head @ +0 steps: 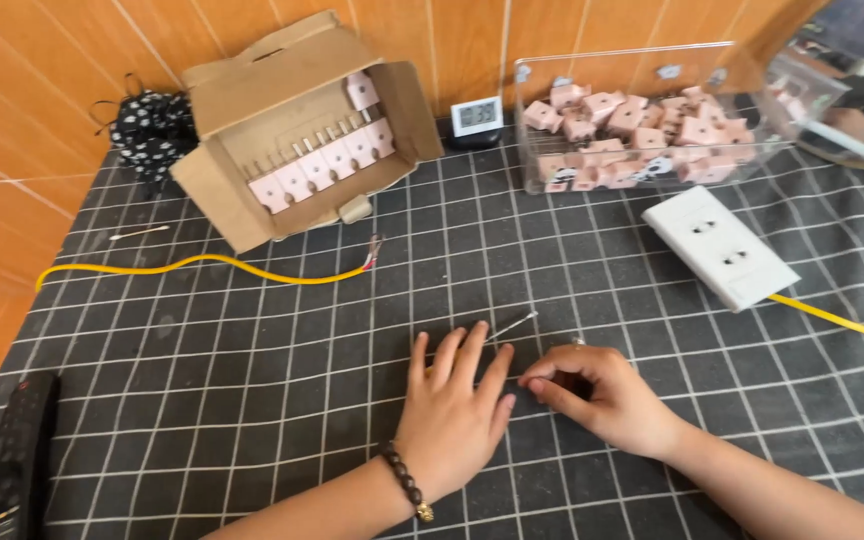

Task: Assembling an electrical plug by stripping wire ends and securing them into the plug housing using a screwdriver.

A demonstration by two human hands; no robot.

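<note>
My left hand (pixel 454 410) lies flat on the black gridded mat (pixel 252 380), fingers spread and pointing away from me, a bead bracelet at the wrist. Something small and yellowish shows just under its fingers. Beside it, my right hand (pixel 597 395) is curled with fingertips pinched together against the mat; what they pinch is hidden. A thin cotton-swab-like stick (pixel 514 324) lies just beyond the fingertips of the left hand.
A yellow cable (pixel 202 262) with stripped ends crosses the left side. An open cardboard box (pixel 297 130) of pink plugs stands behind, with a clear bin (pixel 632 120) of pink plugs, a small digital clock (pixel 477 115), a white socket block (pixel 720 245) and a remote (pixel 17 455).
</note>
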